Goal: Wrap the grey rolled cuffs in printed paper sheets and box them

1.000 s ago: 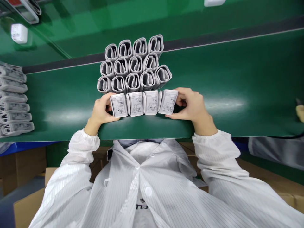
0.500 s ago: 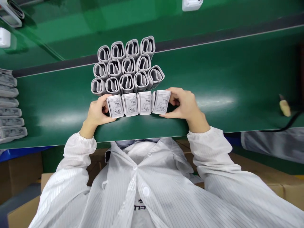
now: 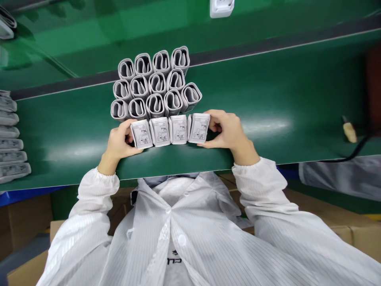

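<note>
A front row of rolled grey blood pressure cuffs (image 3: pixel 161 132) lies on the green bench, printed diagrams facing up. My left hand (image 3: pixel 121 141) grips the cuff at the row's left end (image 3: pixel 141 134), fingers behind and thumb along the near edge. At the opposite end, my right hand (image 3: pixel 226 129) is closed in the same way on the rightmost cuff (image 3: pixel 199 128), which tilts a little. The row is squeezed between both hands, with a small gap beside the rightmost cuff. Just behind it, several more rolled cuffs (image 3: pixel 155 105) stand on end in three rows, spiral ends showing.
At the left edge lies a column of folded cuffs (image 3: pixel 13 155). A white device (image 3: pixel 222 8) sits on the green surface beyond the bench (image 3: pixel 276 95). To the right are a small tool with a pale handle (image 3: pixel 349 131) and a black cable (image 3: pixel 361 149). Cardboard boxes (image 3: pixel 29 214) stand below.
The whole view has shifted slightly, so the bench things appear a little further left. Both hands keep their hold on the ends of the same row.
</note>
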A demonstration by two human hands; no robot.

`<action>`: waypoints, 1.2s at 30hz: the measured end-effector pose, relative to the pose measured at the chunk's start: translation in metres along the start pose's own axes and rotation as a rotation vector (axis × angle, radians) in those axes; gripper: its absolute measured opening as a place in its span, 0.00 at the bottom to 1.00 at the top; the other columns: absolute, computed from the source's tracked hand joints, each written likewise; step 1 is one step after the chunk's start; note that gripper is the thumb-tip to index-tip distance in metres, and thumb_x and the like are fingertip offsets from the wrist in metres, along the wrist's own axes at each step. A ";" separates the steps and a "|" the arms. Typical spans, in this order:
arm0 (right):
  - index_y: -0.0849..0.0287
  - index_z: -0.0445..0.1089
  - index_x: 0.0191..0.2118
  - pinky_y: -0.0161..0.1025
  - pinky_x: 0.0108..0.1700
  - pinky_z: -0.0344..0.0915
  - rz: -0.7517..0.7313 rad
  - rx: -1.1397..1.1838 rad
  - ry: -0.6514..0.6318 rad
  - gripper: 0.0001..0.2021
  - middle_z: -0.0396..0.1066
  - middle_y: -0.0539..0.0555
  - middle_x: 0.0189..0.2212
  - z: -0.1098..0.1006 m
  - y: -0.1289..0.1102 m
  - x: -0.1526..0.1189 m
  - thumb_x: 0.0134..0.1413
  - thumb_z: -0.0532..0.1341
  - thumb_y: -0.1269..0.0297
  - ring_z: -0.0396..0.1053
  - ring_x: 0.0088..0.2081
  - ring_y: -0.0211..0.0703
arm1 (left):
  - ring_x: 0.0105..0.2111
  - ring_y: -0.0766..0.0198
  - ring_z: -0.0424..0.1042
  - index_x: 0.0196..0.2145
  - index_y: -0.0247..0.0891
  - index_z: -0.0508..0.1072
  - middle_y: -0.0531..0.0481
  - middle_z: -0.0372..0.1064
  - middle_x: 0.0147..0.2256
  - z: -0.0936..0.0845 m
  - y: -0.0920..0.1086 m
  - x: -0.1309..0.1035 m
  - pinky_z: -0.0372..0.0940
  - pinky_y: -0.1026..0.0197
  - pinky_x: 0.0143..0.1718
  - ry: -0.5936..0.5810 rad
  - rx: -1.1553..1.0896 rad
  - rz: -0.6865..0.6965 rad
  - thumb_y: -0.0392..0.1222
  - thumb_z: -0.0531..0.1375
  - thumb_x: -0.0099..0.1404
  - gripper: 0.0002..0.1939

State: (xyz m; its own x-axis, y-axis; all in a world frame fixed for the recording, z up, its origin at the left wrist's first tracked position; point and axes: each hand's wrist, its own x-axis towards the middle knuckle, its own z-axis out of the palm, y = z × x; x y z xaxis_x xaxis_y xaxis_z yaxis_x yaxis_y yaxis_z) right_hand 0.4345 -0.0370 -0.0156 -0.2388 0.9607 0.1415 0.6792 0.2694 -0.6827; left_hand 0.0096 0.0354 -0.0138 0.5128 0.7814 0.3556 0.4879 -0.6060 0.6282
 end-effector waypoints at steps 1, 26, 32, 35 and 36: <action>0.47 0.72 0.61 0.47 0.32 0.65 -0.005 0.003 0.002 0.41 0.66 0.44 0.27 0.000 0.000 0.000 0.44 0.81 0.38 0.68 0.27 0.47 | 0.20 0.72 0.61 0.63 0.44 0.74 0.65 0.64 0.25 0.000 0.000 0.000 0.58 0.65 0.25 0.004 -0.001 -0.001 0.59 0.78 0.54 0.43; 0.57 0.68 0.75 0.61 0.55 0.77 -0.316 -0.285 -0.069 0.35 0.80 0.68 0.64 0.007 -0.086 0.002 0.70 0.72 0.48 0.78 0.58 0.70 | 0.60 0.42 0.79 0.72 0.42 0.73 0.35 0.81 0.63 0.016 0.093 0.020 0.71 0.42 0.59 -0.346 0.350 0.218 0.70 0.70 0.73 0.42; 0.57 0.78 0.56 0.53 0.42 0.70 -0.433 -0.275 -0.091 0.20 0.86 0.60 0.43 0.001 -0.073 -0.006 0.79 0.63 0.44 0.81 0.39 0.59 | 0.45 0.54 0.82 0.56 0.45 0.85 0.44 0.87 0.49 0.019 0.078 0.018 0.69 0.52 0.46 -0.276 0.335 0.199 0.60 0.69 0.77 0.20; 0.56 0.77 0.55 0.53 0.40 0.69 -0.438 -0.251 -0.059 0.21 0.86 0.60 0.43 -0.002 -0.068 -0.018 0.81 0.59 0.43 0.81 0.38 0.59 | 0.45 0.54 0.82 0.56 0.44 0.85 0.43 0.87 0.49 0.009 0.065 0.008 0.69 0.51 0.46 -0.203 0.380 0.133 0.57 0.70 0.76 0.19; 0.56 0.77 0.57 0.54 0.40 0.70 -0.433 -0.251 -0.039 0.21 0.86 0.61 0.44 -0.001 -0.069 -0.020 0.81 0.59 0.44 0.82 0.39 0.61 | 0.47 0.53 0.82 0.57 0.44 0.85 0.43 0.87 0.50 0.006 0.062 0.007 0.70 0.50 0.48 -0.181 0.400 0.119 0.55 0.70 0.76 0.19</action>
State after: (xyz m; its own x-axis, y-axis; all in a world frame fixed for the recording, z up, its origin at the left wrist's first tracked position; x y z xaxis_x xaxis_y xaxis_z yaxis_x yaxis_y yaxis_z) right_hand 0.3931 -0.0746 0.0291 -0.5586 0.7551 0.3433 0.6568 0.6554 -0.3729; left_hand 0.0474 0.0022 0.0235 0.6794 0.6862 0.2599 0.6349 -0.7273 0.2607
